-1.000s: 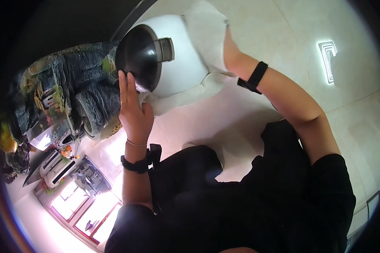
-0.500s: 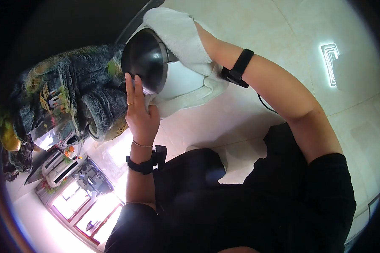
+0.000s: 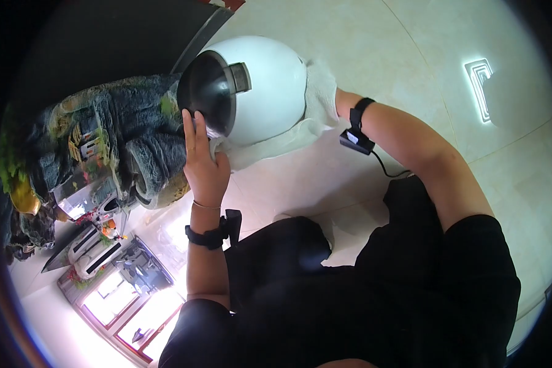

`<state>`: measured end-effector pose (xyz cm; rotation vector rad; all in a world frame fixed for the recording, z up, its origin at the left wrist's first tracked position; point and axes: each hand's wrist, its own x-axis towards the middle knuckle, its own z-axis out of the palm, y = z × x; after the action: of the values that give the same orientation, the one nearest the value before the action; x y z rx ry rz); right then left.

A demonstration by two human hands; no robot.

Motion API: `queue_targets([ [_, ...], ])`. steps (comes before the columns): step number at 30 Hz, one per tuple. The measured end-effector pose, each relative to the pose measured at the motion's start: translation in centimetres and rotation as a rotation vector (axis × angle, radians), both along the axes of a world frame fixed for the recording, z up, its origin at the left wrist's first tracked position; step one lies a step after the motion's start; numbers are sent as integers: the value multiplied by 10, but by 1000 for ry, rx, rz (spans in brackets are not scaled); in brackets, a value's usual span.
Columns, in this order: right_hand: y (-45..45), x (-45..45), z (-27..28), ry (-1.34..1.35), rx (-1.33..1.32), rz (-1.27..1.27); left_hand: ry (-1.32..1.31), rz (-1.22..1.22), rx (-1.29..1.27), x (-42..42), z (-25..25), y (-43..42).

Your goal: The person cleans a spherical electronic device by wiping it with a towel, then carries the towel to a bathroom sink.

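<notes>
White appliance [image 3: 273, 92] between left hand [image 3: 205, 168] and cloth [image 3: 322, 89]

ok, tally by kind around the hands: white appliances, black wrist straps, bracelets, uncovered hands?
White appliance: 1
Black wrist straps: 2 (left strap, right strap)
Bracelet: 1
Uncovered hand: 1 (left hand; the right hand is hidden by cloth)
Total: 5

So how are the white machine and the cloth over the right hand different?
The machine is smooth and round, while the cloth is limp and creased. The machine has a big black part; the cloth shows only whitish fabric. Both are mostly white.
</notes>
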<state>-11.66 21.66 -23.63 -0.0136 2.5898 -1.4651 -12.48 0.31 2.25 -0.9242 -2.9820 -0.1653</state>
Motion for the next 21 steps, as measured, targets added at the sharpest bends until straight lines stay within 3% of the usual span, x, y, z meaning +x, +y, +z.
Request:
queue_targets([
  [3, -34, 20, 9, -59, -81, 176, 92, -86, -35, 0, -1, -2],
  [8, -92, 70, 37, 23, -445, 493, -38, 30, -4, 2, 4, 5],
  [11, -82, 89, 115, -56, -709, 570, 4, -58, 102, -1, 0, -1],
  [12, -67, 88, 138, -410, -1283, 563, 2, -42, 88, -3, 0, -5],
  [14, -65, 89, 140, -804, -1840, 527, 105, -106, 192, -9, 0, -11],
  [16, -73, 86, 123, -830, -1511, 477, 104, 87, 399, -8, 5, -15],
  [17, -76, 83, 129, -833, -1513, 495, 134, 184, 520, -12, 11, -22],
  [20, -61, 68, 164, -83, -1329, 123, 200, 319, 723, -29, 14, -35],
  [21, -59, 62, 175, -87, -1328, 129, 173, 329, 758, -33, 12, -40],
])
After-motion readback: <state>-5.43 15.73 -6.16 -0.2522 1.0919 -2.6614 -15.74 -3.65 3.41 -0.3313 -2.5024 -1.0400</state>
